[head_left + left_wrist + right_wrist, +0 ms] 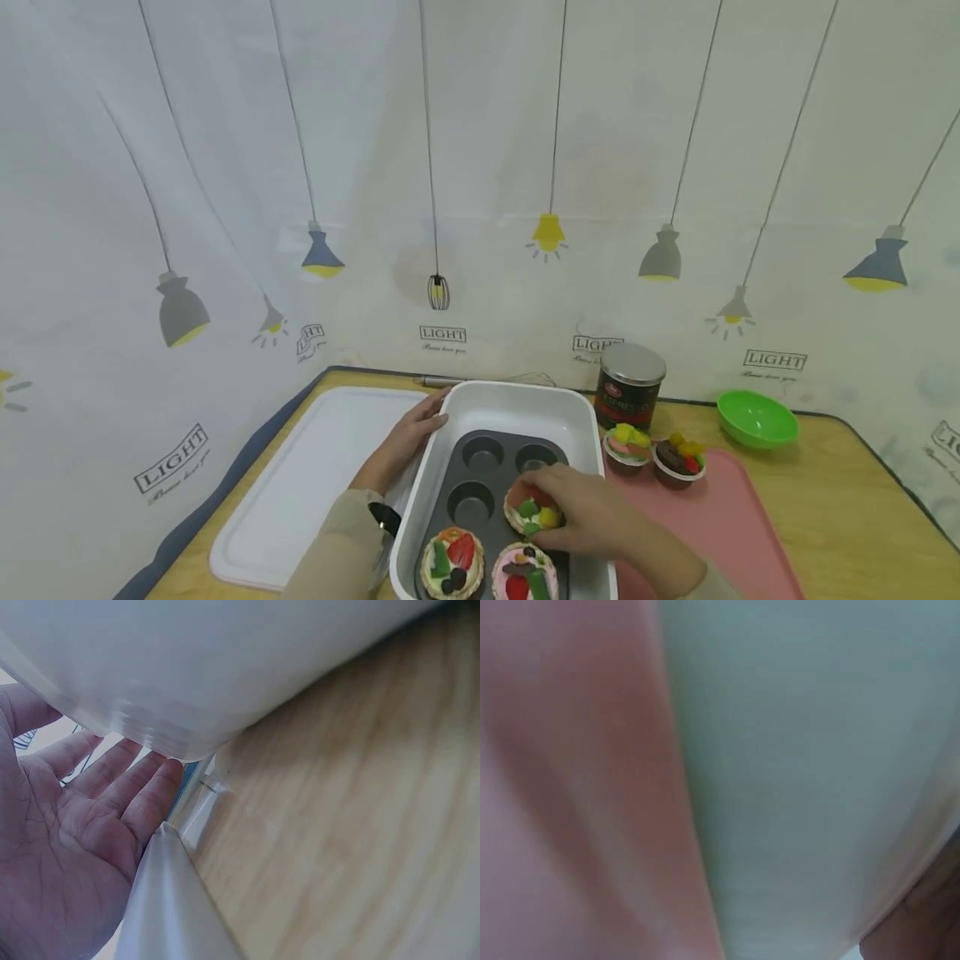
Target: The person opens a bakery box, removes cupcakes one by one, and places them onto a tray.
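Observation:
My right hand (592, 512) grips a cupcake (534, 510) with green and yellow toppings, over the right column of a dark muffin tin (442, 508). Two more topped cupcakes, one cream (452, 562) and one pink (525, 573), sit at the tin's near end. Several cups at the far end show bare. The tin lies inside a deep white tray (525, 404). Along the tray's left side, my left hand (90, 817) rests its nearly straight fingers against the outer wall, thumb by the rim. The right wrist view shows mostly the tray's wall (802, 750) and a pink board.
A white board (300, 475) lies left of the tray, the pink board (738, 508) on the right. Two dark-cased cupcakes (628, 450) stand by an espresso canister (630, 387). A green bowl (757, 419) is at back right. Behind the tray lies a whisk (438, 382).

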A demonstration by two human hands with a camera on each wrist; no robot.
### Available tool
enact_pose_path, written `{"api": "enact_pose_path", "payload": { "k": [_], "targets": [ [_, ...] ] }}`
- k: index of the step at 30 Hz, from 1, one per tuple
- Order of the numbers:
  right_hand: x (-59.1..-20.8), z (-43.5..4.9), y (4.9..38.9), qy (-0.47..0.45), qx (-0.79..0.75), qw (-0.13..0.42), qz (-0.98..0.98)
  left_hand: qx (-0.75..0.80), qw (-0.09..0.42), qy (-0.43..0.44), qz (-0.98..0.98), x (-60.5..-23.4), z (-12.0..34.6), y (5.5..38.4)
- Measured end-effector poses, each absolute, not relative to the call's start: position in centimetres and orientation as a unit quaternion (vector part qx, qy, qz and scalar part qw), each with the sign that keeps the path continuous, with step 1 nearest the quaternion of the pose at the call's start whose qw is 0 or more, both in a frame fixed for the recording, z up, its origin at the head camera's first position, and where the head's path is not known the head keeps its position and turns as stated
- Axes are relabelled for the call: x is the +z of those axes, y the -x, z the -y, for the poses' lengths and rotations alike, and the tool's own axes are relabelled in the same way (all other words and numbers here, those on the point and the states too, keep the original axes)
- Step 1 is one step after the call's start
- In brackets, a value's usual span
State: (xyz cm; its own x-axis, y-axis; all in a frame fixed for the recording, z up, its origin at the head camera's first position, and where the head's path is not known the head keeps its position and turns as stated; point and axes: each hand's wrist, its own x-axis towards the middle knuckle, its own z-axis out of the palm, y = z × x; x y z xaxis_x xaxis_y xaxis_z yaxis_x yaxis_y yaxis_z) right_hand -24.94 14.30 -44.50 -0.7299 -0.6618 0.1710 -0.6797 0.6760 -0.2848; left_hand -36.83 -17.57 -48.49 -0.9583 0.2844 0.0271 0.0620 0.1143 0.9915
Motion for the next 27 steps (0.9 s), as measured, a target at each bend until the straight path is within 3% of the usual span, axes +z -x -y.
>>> {"api": "enact_pose_path", "payload": {
  "k": [27],
  "targets": [
    [-44.33,-14.35,24.96,-0.4,0.209,0.021,0.892,0.658,0.079,-0.111,-0.74,-48.66,17.53,37.01]
  ]
}}
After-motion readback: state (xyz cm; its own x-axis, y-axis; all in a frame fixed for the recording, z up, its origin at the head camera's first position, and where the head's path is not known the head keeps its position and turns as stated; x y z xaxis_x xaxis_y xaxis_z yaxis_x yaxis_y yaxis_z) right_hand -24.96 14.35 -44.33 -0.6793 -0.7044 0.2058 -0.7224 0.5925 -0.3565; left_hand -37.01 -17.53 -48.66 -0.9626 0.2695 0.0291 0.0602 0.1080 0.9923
